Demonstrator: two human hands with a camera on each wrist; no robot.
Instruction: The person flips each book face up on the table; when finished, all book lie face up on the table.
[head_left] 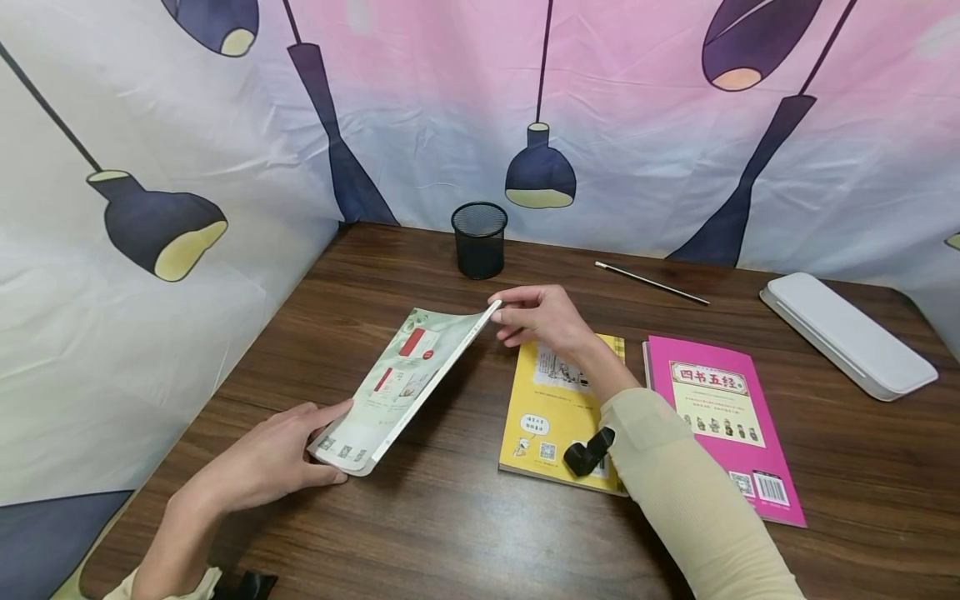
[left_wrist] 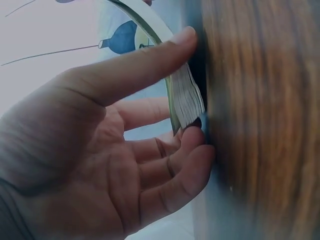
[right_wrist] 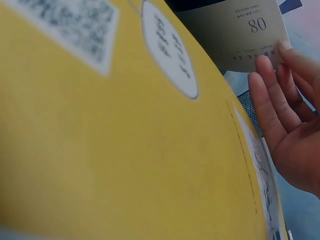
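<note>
fingers of both hands hold a tilted green book, mesh cup upright beyond, white case closed.

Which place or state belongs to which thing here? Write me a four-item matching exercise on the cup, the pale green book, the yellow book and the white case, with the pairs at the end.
Things:
1. black mesh cup
2. pale green book
3. yellow book
4. white case

Places and states:
A. tilted, held by the left hand and the right hand
B. lying to the right of the pink book in the head view
C. standing upright near the table's back edge
D. lying flat just left of the pink book in the head view

Pairs: 1-C, 2-A, 3-D, 4-B
</note>
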